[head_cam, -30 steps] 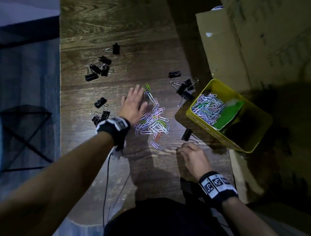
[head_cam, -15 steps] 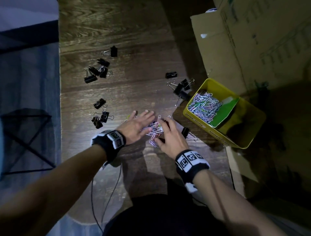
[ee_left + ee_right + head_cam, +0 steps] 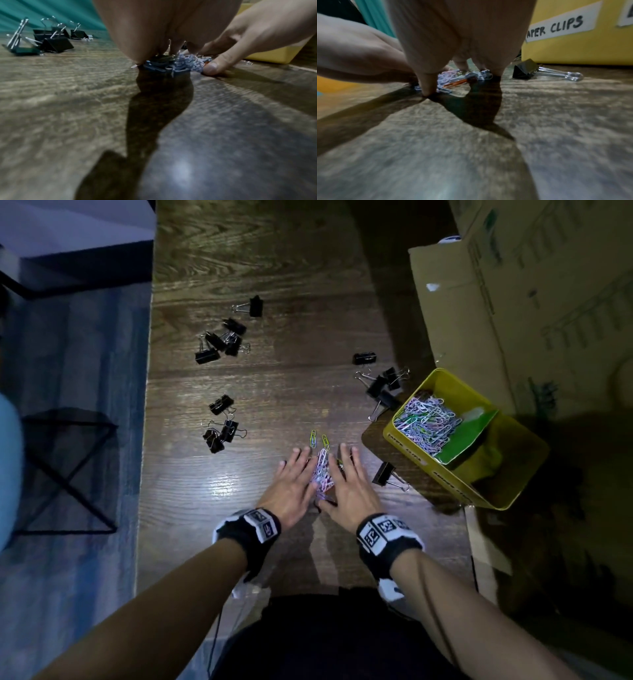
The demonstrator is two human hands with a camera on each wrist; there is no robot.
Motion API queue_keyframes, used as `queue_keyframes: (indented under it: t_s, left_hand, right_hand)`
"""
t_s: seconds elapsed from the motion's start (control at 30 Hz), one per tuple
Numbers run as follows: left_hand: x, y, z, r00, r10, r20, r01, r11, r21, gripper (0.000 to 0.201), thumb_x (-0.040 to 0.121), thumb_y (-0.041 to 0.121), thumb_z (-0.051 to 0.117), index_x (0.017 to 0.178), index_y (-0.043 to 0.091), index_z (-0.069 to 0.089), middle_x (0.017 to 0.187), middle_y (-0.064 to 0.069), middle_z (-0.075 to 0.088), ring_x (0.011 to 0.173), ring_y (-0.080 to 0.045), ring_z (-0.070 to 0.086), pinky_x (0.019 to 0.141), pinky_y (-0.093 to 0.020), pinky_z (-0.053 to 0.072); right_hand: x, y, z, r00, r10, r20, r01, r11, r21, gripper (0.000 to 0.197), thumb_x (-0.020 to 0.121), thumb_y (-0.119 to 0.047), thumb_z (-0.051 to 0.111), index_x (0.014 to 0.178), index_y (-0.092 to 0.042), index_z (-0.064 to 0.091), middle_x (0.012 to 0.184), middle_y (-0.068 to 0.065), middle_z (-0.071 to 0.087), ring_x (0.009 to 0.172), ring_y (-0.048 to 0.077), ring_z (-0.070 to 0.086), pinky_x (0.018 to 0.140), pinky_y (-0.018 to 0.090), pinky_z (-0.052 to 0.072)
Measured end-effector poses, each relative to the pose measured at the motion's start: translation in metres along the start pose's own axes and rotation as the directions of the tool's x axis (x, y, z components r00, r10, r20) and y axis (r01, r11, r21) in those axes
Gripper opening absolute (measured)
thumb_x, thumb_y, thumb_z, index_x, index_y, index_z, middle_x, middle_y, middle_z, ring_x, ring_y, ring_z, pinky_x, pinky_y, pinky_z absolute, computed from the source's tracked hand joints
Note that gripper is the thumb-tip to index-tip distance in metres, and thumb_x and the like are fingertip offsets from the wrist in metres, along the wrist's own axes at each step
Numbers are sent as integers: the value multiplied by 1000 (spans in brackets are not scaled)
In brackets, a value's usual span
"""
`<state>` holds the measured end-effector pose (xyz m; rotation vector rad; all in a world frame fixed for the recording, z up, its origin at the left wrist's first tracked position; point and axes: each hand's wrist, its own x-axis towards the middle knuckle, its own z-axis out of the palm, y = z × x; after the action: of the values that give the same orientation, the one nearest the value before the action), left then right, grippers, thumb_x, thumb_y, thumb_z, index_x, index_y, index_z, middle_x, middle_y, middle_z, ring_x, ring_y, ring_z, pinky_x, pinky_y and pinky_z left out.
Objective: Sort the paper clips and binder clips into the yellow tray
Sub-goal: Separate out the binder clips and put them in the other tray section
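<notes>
A tight heap of coloured paper clips (image 3: 322, 472) lies on the wooden table between my two hands. My left hand (image 3: 293, 481) presses it from the left and my right hand (image 3: 351, 481) from the right, fingers straight and tips on the table. The same heap shows under the fingers in the left wrist view (image 3: 171, 65) and the right wrist view (image 3: 453, 79). Two loose paper clips (image 3: 318, 439) lie just beyond the fingertips. The yellow tray (image 3: 404, 436) stands to the right, with paper clips (image 3: 424, 419) in its near compartment beside a green divider (image 3: 469, 436).
Black binder clips lie in groups at the far left (image 3: 222, 340), mid left (image 3: 222, 426) and by the tray's corner (image 3: 380, 385). A single binder clip (image 3: 383, 474) sits right of my right hand. A cardboard box (image 3: 513, 302) fills the right side. The table's left edge (image 3: 145, 474) drops to the floor.
The right hand came up from the table's front to the clips. Both hands swept the spread-out paper clips inward into one narrow heap; two clips stayed behind.
</notes>
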<state>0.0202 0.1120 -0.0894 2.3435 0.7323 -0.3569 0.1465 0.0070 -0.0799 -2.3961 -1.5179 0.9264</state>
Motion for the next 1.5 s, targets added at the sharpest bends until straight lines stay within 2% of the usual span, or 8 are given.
queue_keyframes:
  t_s: [0.27,0.5,0.67,0.77,0.9,1.13,1.3,1.5]
  left_hand:
    - [12,12,-33,990,-88,-113,79,993,-86,59,98,38,31,147,24,2,150,8,-13,141,-11,-11,114,-38,-5]
    - [49,31,-41,975,-103,197,56,971,231,59,98,45,26,148,22,7,157,-2,-10,143,-26,-11,115,-53,4]
    - [6,30,-23,996,29,87,-51,965,257,59,94,48,26,144,17,27,154,-10,18,142,-30,14,115,-44,19]
    - [-11,25,-23,1000,-9,-23,15,957,290,64,86,51,49,143,30,27,149,-7,24,129,-30,32,103,-44,36]
    - [-11,19,-28,988,-149,-48,157,960,233,78,74,54,66,140,35,28,142,-7,26,116,-31,37,98,-44,41]
    - [-7,15,-33,992,-124,-32,126,990,68,41,83,18,65,123,19,58,125,-8,55,107,-28,57,94,-35,46]
    - [-11,8,-43,990,-117,-80,122,991,61,17,84,18,60,97,14,70,86,-15,70,86,-31,63,76,-31,46]
    - [-14,-2,-57,960,-256,-116,221,943,-250,18,79,18,72,97,12,74,83,-11,73,68,-18,65,66,-19,47]
  right_hand:
    - [-34,8,12,990,85,-113,-80,996,49,89,80,-38,68,149,-9,20,155,20,14,145,33,8,120,40,11]
    - [-28,1,2,984,91,-152,-96,995,-21,86,72,-40,74,143,-15,33,134,12,40,126,30,34,107,42,34]
    - [-15,3,-5,988,94,-123,-91,995,30,74,72,-37,75,135,-16,43,128,10,42,121,29,37,103,41,38]
    - [-9,1,-11,995,90,-53,-88,996,31,68,75,-36,74,133,-16,45,128,11,41,123,30,36,101,43,40]
    - [-1,-4,-19,994,103,37,-105,993,63,84,76,-30,76,144,-16,29,137,11,39,128,31,37,104,44,39]
    - [4,-8,-27,992,105,66,-108,993,41,48,82,-24,71,127,-17,56,119,15,59,110,31,57,90,34,47]
    - [1,0,-23,987,145,70,-155,970,187,34,83,-23,69,117,-27,67,100,13,70,94,27,65,80,27,49]
    - [-3,8,-23,978,207,1,-192,902,386,19,83,-20,71,101,-19,74,91,6,74,80,19,67,76,17,47]
